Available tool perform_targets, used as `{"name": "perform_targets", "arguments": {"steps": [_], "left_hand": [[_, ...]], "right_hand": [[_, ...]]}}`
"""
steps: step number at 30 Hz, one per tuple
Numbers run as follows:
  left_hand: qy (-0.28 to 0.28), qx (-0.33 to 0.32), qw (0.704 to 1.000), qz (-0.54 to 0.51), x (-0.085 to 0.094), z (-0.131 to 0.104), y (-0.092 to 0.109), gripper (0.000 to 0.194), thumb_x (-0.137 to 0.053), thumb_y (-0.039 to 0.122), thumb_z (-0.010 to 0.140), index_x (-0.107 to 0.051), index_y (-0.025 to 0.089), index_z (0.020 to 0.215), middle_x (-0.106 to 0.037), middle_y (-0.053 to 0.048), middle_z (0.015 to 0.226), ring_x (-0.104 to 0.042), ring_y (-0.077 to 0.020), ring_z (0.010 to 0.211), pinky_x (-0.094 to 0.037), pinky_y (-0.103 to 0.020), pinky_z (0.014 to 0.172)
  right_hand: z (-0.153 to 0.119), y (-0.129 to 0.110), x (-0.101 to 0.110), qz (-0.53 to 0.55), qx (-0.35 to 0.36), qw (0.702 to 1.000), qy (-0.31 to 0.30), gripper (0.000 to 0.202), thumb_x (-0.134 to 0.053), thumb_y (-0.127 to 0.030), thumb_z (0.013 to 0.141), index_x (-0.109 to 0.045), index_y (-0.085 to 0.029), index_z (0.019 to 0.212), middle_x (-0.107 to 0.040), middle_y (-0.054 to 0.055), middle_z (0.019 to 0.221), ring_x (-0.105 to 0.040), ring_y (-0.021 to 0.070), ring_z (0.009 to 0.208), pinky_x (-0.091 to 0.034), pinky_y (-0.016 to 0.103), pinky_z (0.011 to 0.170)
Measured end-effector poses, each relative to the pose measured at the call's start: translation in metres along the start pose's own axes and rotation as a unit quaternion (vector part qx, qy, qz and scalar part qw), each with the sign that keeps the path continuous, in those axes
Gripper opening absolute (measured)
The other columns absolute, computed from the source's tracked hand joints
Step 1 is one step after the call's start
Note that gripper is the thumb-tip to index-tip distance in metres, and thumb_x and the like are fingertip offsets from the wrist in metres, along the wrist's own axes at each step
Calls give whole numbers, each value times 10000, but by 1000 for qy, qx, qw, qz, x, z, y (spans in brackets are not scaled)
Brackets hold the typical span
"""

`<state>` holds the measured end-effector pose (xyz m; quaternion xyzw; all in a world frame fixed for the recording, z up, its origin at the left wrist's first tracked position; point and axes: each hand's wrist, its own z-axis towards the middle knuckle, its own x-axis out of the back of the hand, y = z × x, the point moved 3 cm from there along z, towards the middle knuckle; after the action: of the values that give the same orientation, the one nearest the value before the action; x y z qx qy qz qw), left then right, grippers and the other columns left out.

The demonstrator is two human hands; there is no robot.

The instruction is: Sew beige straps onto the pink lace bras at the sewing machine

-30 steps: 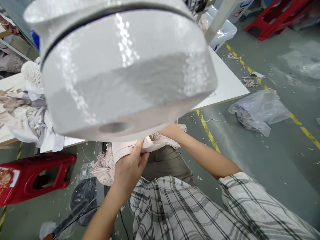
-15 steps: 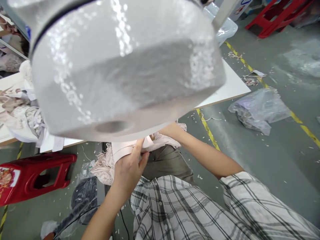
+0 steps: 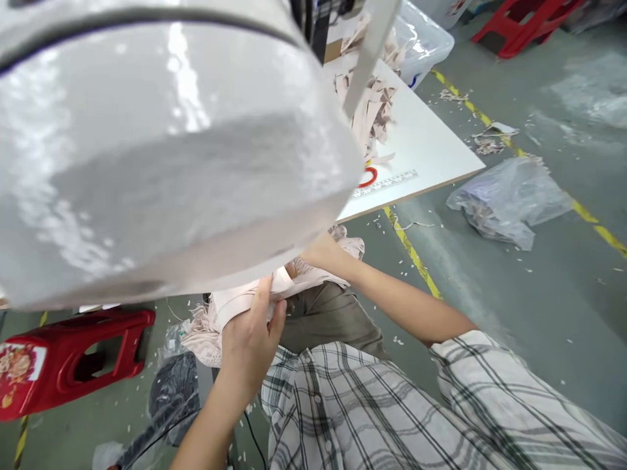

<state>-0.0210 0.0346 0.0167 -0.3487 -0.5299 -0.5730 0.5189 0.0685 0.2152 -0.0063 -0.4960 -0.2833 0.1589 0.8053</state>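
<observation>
A large glossy grey machine head (image 3: 196,170) fills the upper left of the view, close to the camera. Below its lower edge, my left hand (image 3: 252,343) pinches a pale pink fabric piece with a smooth band (image 3: 232,301) between thumb and fingers. My right hand (image 3: 326,254) reaches in from the right at the far side of the same fabric. The machine head covers its fingers, so their grip is hidden. Lacy pink fabric (image 3: 200,336) bunches to the left of my left hand, and more lace (image 3: 351,245) shows behind my right wrist.
A white table (image 3: 426,140) carries pink fabric strips (image 3: 369,111), a clear ruler (image 3: 399,181) and a red ring-shaped handle (image 3: 368,176). A red stool (image 3: 105,320) stands at left. A plastic bag (image 3: 509,199) and scraps lie on the floor, right; a clear bin (image 3: 424,36) is behind.
The view has shifted, so the machine head sits further left and uncovers the table's strips and ruler. Both hands stay at the pink fabric with almost the same pose.
</observation>
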Motion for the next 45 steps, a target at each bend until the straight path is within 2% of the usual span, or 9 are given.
{"name": "perform_targets", "arguments": {"steps": [5, 9, 15, 18, 21, 26, 33, 39, 45], "left_hand": [[-1, 1, 1000, 4, 3, -2, 3, 540, -587, 320, 952, -456, 170, 1455, -772, -83, 926, -705, -194, 689, -438, -230, 509], [-9, 14, 1000, 3, 5, -4, 3, 530, -570, 325, 958, -461, 180, 1456, -763, -106, 1060, -723, -212, 762, -484, -245, 560], [-13, 32, 999, 16, 9, -5, 3, 512, -551, 347, 965, -485, 161, 1438, -774, -106, 960, -687, -184, 606, -404, -237, 474], [-17, 38, 999, 23, 11, -5, 2, 502, -557, 352, 964, -498, 157, 1423, -773, -108, 950, -701, -189, 630, -365, -227, 451], [-20, 52, 998, 22, 12, -4, 1, 498, -557, 351, 964, -495, 167, 1423, -768, -111, 998, -718, -202, 687, -413, -231, 493], [-12, 53, 998, 8, 14, -6, 0, 515, -532, 373, 969, -480, 172, 1440, -725, -154, 1166, -729, -240, 852, -529, -287, 669], [-14, 73, 997, 5, 17, -7, -1, 531, -539, 387, 963, -469, 185, 1449, -744, -136, 1090, -717, -253, 891, -546, -314, 720], [-31, 105, 994, 10, 18, -8, 0, 553, -521, 403, 971, -418, 178, 1465, -646, -171, 1321, -703, -187, 682, -522, -290, 623], [-31, 126, 991, 18, 19, -8, 1, 747, -519, 456, 959, -226, 98, 1546, -540, -258, 1419, -738, -279, 857, -533, -318, 606]], "right_hand": [[-16, 4, 6, 63, -61, 994, 58, 183, -587, -355, 891, -634, -198, 974, -606, 87, 1246, -607, 187, 962, -528, 326, 816], [-31, 17, 8, 115, -93, 986, 76, 205, -600, -408, 902, -603, -219, 983, -614, 68, 1134, -587, 163, 888, -513, 323, 822], [-45, 25, 10, 129, -111, 984, 57, 193, -600, -398, 915, -583, -215, 973, -568, 26, 986, -542, 138, 797, -461, 291, 743], [-48, 24, 12, 122, -123, 984, 50, 183, -596, -393, 923, -585, -219, 980, -564, 20, 986, -531, 133, 784, -442, 286, 721], [-50, 21, 13, 124, -127, 983, 44, 191, -586, -401, 928, -583, -217, 978, -560, 19, 981, -526, 133, 775, -441, 289, 712], [-53, 20, 13, 136, -135, 981, 43, 176, -582, -381, 921, -576, -212, 971, -554, 22, 965, -527, 138, 772, -449, 294, 707], [-58, 19, 15, 126, -139, 982, 37, 157, -567, -369, 918, -583, -218, 958, -564, 34, 972, -546, 159, 815, -447, 301, 693], [-63, 22, 11, 128, -149, 980, 33, 171, -570, -391, 914, -597, -225, 948, -566, 27, 954, -538, 154, 784, -445, 298, 675], [-71, 16, 2, 181, -166, 968, 38, 203, -586, -410, 908, -583, -222, 986, -604, 31, 961, -571, 166, 819, -471, 321, 750]]}}
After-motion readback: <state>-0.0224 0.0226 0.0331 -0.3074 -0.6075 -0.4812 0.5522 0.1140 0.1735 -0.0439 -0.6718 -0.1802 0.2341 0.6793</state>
